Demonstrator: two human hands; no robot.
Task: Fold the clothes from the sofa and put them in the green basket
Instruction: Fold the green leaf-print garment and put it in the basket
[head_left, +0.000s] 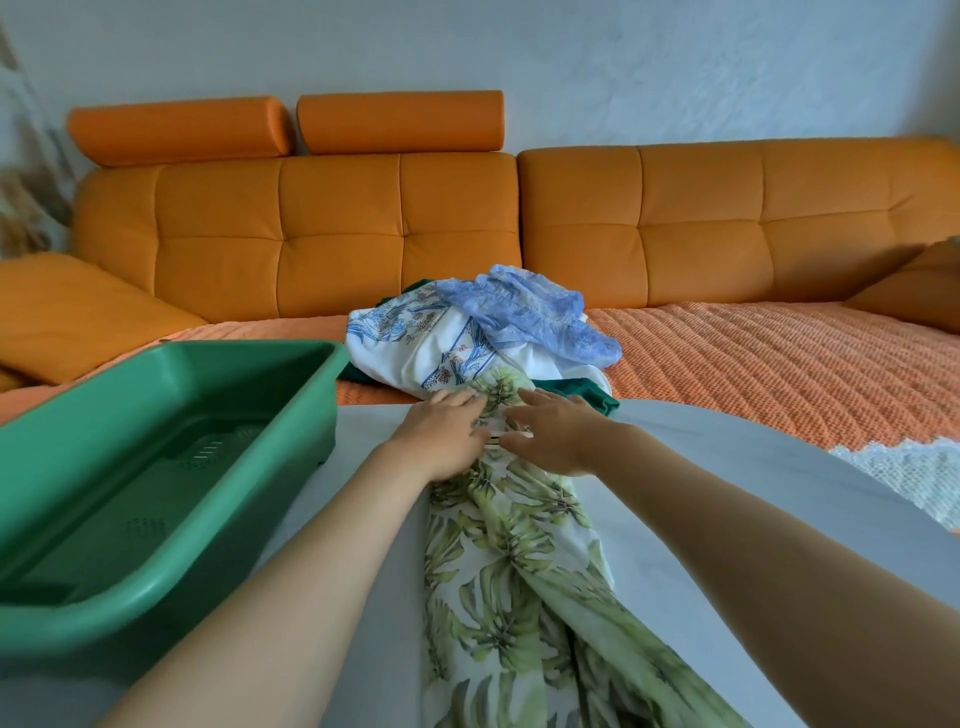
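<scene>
Green leaf-print garment (511, 551) lies bunched on the bench (717, 499) under left hand (441, 436) and right hand (553, 439), both flat-fingered; best spread it wide before folding.

The leaf-print garment (509, 561) ran off the bottom edge, its full length out of sight. The green basket (208, 353) was cut by the left edge, and a dark green garment (592, 397) lay mostly buried under the pile (467, 343) — shape unclear.

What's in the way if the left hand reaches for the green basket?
Probably nothing, so yes: the left hand rests on the leaf-print garment, and the green basket sits right beside it.
</scene>
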